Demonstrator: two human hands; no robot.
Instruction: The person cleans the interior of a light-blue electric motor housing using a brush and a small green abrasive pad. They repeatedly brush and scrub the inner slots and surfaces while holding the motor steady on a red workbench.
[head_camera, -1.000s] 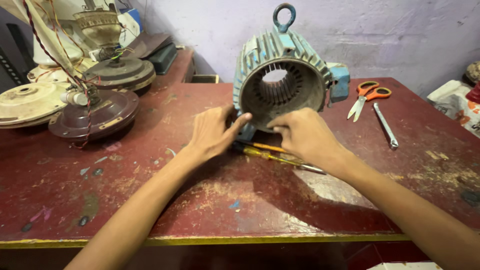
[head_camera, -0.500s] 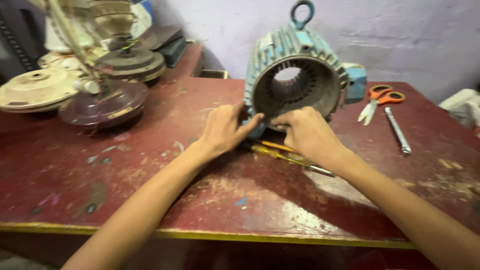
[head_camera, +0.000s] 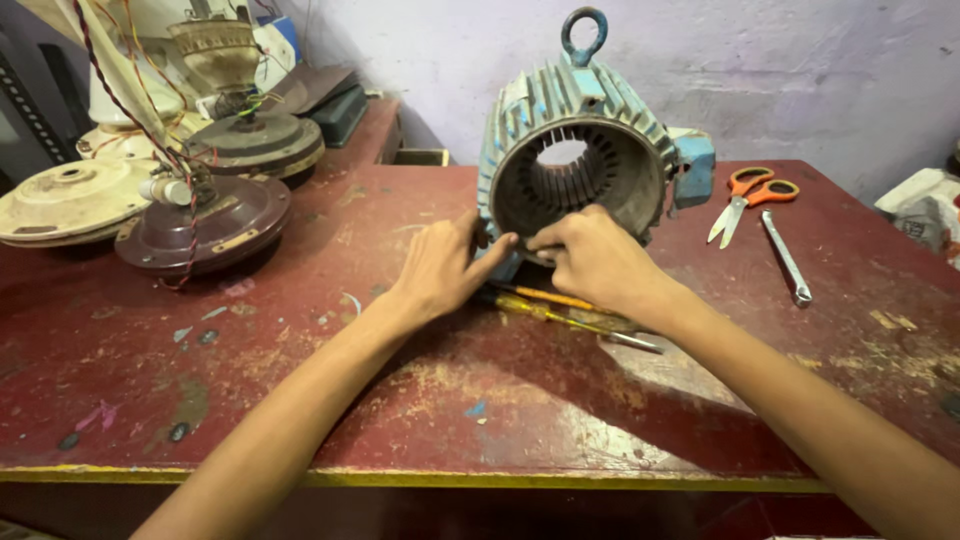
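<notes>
Motor housing (head_camera: 580, 150) — a ribbed blue-green stator shell with a lifting ring on top — stands on its side on the worn red surface (head_camera: 300, 400), its open bore facing the person, just beyond both hands. The left hand (head_camera: 445, 268) lies with fingers stretched toward the lower rim of the opening, fingertips touching it. The right hand (head_camera: 590, 255) is curled at the same lower rim, its fingers pinched narrowly on something small and dark there; what it is cannot be told. Directly under and just nearer than the right hand lie two screwdrivers (head_camera: 560, 310) with yellow-orange handles. Off to the right of the right hand rest orange-handled scissors (head_camera: 750, 195) and a metal wrench (head_camera: 785, 255). Far to the left of the left hand sit ceiling-fan motors (head_camera: 205, 215) — brown and cream — with loose wires.
</notes>
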